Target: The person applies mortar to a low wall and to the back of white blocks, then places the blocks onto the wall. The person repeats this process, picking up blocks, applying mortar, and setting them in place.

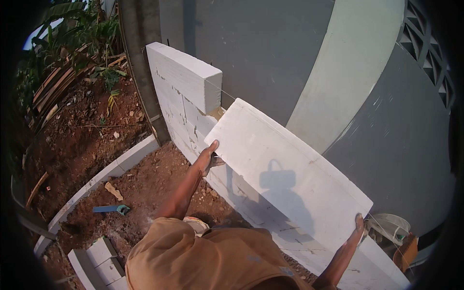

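Block: I see a large white rectangular block of aerated concrete [285, 164], smooth and chalky, lying tilted on top of the low white block wall [183, 111], right of centre.
Left hand: my left hand [209, 157] grips the far-left end of the block, fingers wrapped on its edge.
Right hand: my right hand [358, 227] presses flat on the near-right end, so both hands hold the block between them.
Wall: rough mortar joints, one thick block standing higher at the far left.
Ground: red-brown crumbly soil [140, 188] at the left, with a blue-handled tool [112, 209] lying on it.
Behind: smooth grey painted wall [261, 48].
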Motion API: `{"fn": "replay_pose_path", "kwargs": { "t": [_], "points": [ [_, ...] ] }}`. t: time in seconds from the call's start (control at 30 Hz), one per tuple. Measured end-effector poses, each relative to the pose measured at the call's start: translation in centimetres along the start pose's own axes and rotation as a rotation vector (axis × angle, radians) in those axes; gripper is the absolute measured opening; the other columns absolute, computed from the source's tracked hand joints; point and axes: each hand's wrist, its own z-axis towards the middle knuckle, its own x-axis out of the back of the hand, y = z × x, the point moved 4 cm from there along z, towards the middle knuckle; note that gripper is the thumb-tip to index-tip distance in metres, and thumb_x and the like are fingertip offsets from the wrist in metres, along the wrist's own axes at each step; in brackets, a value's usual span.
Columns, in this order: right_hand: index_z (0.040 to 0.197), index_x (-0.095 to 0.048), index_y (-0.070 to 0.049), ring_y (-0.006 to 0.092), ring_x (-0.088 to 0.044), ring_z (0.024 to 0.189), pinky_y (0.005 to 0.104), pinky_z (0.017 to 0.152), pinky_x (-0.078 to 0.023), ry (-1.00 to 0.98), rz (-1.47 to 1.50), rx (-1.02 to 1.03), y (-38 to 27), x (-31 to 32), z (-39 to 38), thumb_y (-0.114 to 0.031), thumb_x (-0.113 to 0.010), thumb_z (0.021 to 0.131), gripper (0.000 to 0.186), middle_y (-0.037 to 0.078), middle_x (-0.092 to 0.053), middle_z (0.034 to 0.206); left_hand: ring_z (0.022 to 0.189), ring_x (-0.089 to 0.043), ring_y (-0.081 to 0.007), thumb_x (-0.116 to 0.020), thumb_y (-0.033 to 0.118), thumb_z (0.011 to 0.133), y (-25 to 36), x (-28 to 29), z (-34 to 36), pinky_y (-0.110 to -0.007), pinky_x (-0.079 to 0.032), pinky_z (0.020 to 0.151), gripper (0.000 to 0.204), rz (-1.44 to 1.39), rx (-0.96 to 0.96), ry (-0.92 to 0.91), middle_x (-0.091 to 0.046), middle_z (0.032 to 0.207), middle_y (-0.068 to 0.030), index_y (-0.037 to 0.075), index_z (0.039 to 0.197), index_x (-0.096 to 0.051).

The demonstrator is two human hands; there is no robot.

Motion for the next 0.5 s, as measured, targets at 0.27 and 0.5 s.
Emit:
{"fn": "replay_pose_path", "kwargs": {
  "t": [0.27,0.5],
  "points": [
    [0.131,-0.054,0.000,0.0311,-0.066,0.108,0.0438,0.093,-0.057,-0.064,0.046,0.205,4.9,-0.7,9.5,-0.032,-0.067,0.088,0.056,0.017,-0.065,0.120,0.132,-0.051,-0.0341,-0.052,0.072,0.092,6.5,2.2,9.0,-0.049,-0.036,0.113,0.101,0.051,-0.069,-0.078,-0.045,0.148,-0.0240,-0.004,0.155,-0.025],
    [0.131,-0.052,0.000,0.0327,-0.063,0.109,0.0445,0.097,-0.052,-0.067,-0.033,0.534,6.6,-1.9,12.2,-0.035,-0.066,0.088,0.057,0.017,-0.061,0.124,0.091,-0.073,-0.0266,-0.065,0.048,0.097,4.9,7.2,14.2,-0.038,-0.061,0.086,0.055,0.115,-0.090,-0.004,-0.069,0.107,-0.0229,-0.007,0.104,-0.057]
  ]
}}
